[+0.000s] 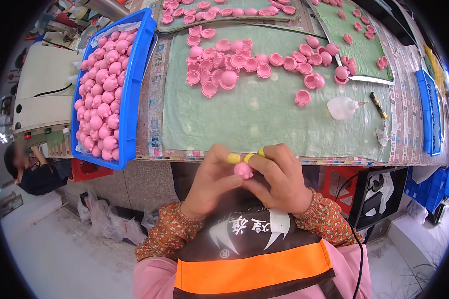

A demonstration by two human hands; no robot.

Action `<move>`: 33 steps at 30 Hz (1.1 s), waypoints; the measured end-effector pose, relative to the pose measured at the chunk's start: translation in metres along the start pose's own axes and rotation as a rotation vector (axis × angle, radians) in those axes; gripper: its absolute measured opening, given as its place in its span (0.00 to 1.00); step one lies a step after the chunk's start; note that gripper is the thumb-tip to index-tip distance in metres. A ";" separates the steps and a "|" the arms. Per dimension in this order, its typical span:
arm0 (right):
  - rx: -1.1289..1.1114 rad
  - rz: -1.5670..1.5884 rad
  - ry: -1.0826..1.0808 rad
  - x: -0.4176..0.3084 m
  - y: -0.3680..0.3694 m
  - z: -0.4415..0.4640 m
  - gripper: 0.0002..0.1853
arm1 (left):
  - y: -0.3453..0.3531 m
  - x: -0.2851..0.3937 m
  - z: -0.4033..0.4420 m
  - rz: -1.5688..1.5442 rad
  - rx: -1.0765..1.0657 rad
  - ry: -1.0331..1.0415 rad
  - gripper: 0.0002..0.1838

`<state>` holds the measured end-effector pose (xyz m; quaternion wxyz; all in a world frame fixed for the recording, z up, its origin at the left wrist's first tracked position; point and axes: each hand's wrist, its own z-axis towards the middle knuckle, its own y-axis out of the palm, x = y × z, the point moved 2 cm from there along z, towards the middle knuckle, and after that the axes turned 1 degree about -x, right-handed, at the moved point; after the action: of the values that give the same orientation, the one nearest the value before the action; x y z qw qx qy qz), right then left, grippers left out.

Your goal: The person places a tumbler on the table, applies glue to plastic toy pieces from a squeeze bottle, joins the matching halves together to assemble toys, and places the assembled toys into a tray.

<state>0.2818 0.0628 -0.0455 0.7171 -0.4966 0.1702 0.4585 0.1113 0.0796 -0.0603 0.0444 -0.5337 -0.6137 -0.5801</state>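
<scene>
A small round pink plastic piece [243,171], shaped like a pig's head, is pinched between both hands just in front of the table edge. My left hand [215,177] has its thumb and fingers closed on one side of it. On the other side, my right hand [280,177] grips it with thumb and fingertips. Yellow tape wraps several of the fingertips. Beyond the hands, many pink half shells [238,61] lie in a heap on the green mat [209,122], some with the hollow side up.
At the left, a blue bin [129,107] is filled with rounded pink pieces. A white squeeze bottle [341,107] with a needle tip and a dark pen-like tool [377,105] lie at the mat's right. Another person [32,167] sits at far left.
</scene>
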 end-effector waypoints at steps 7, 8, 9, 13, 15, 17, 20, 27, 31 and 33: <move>-0.047 -0.029 -0.029 0.002 0.001 -0.001 0.24 | -0.003 -0.001 -0.001 0.094 0.024 -0.013 0.18; -0.037 -0.011 -0.051 0.004 0.003 -0.002 0.23 | -0.003 -0.002 -0.002 0.090 0.038 -0.005 0.18; -0.028 0.007 -0.075 0.004 0.003 -0.003 0.22 | -0.004 -0.004 -0.002 0.089 0.039 -0.004 0.18; 0.000 0.026 -0.101 0.001 0.004 -0.004 0.17 | -0.005 -0.006 -0.004 0.055 0.003 -0.009 0.16; 0.011 0.019 -0.122 0.000 0.004 -0.005 0.17 | -0.003 -0.005 -0.005 0.046 0.000 -0.018 0.16; 0.014 0.014 -0.122 0.000 0.006 -0.008 0.17 | -0.003 -0.005 -0.005 0.061 0.010 -0.039 0.15; 0.022 0.006 -0.122 -0.002 0.006 -0.009 0.18 | -0.004 -0.006 -0.006 0.055 0.006 -0.046 0.15; 0.022 -0.005 -0.117 -0.003 0.004 -0.009 0.18 | -0.005 -0.007 -0.007 0.060 0.008 -0.057 0.12; 0.028 -0.015 -0.124 -0.002 0.005 -0.010 0.18 | -0.004 -0.007 -0.006 0.045 0.049 -0.104 0.15; 0.040 -0.008 -0.137 -0.002 0.005 -0.009 0.18 | -0.005 -0.007 -0.006 0.037 0.047 -0.105 0.14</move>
<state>0.2787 0.0544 -0.0514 0.7385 -0.4502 0.1278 0.4853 0.1077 0.0722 -0.0663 0.0354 -0.5734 -0.6186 -0.5360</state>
